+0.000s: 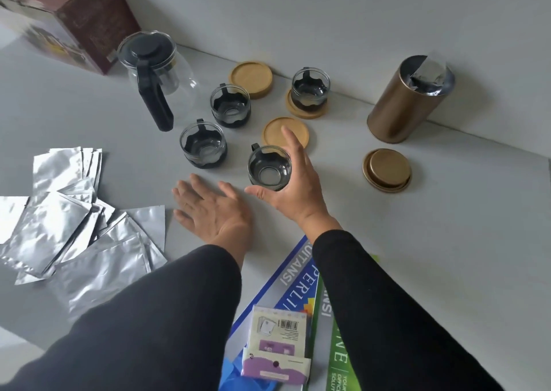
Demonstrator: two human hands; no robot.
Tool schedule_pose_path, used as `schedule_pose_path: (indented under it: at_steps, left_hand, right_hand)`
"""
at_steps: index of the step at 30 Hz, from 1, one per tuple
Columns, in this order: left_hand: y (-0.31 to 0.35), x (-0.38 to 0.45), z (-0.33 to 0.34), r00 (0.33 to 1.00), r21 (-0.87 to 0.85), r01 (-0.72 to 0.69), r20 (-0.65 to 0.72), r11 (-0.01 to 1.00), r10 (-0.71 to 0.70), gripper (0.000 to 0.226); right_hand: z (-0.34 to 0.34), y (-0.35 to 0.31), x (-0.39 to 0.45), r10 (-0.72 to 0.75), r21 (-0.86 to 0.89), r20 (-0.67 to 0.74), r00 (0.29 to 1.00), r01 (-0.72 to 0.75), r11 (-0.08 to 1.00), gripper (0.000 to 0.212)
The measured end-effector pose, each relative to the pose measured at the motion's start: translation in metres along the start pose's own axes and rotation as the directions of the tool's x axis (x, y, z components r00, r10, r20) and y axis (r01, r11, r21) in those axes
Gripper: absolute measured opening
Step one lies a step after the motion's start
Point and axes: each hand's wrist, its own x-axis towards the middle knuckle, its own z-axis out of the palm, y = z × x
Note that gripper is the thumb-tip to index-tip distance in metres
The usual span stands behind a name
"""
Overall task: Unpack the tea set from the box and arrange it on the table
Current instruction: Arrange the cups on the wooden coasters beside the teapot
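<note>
My right hand (293, 186) wraps around a glass cup with a black holder (268, 168) in the middle of the grey table (447, 241). My left hand (213, 208) lies flat and open just left of it. Two more cups (203, 144) (230, 104) stand beyond. Another cup (310, 91) rests on a wooden coaster (298, 110). Bare coasters lie at the wall (251, 78) and behind my right hand (278, 131). The glass teapot with a black lid and handle (155, 74) stands at the back left, beside the brown box (77, 18).
A bronze tin (408, 101) lies open at the back right, its lid (387, 170) flat nearby. Several silver foil pouches (71, 211) cover the left side. Printed folders and small packets (283, 340) sit at the near edge. A white wall runs behind.
</note>
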Motion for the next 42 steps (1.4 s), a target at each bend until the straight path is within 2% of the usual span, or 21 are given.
schedule_pose_path:
  at_steps: [5,11,21,33,36,42]
  left_hand:
    - [-0.001,0.001,0.000,1.000,-0.011,-0.004,-0.001,1.000,0.004,0.061]
    - [0.001,0.001,0.000,1.000,-0.023,0.011,-0.007,1.000,-0.011,0.061]
    - [0.004,0.000,0.000,0.999,-0.006,0.038,-0.031,0.999,-0.038,0.062]
    - [0.006,0.000,-0.002,0.999,-0.019,0.049,-0.016,0.999,-0.049,0.061]
    - [0.003,0.000,-0.006,0.999,-0.080,0.035,0.001,0.996,-0.035,0.058]
    - [-0.002,0.013,-0.029,0.996,-0.397,-0.027,-0.088,0.917,-0.009,0.052]
  right_hand:
    - [0.010,0.001,0.003,0.040,0.046,-0.073,0.997,-0.037,0.998,0.114]
    - [-0.007,0.010,0.036,0.039,0.003,-0.257,0.966,-0.039,0.999,0.110]
    - [-0.007,0.028,0.079,0.089,0.050,-0.187,0.978,-0.081,0.995,0.110]
    - [-0.011,0.023,0.074,0.050,0.001,-0.164,0.985,-0.051,0.999,0.108]
    - [-0.020,0.009,0.068,0.017,-0.075,-0.204,0.979,-0.033,0.997,0.101]
    - [-0.018,-0.034,0.081,-0.134,-0.229,-0.176,0.975,0.092,0.969,0.092]
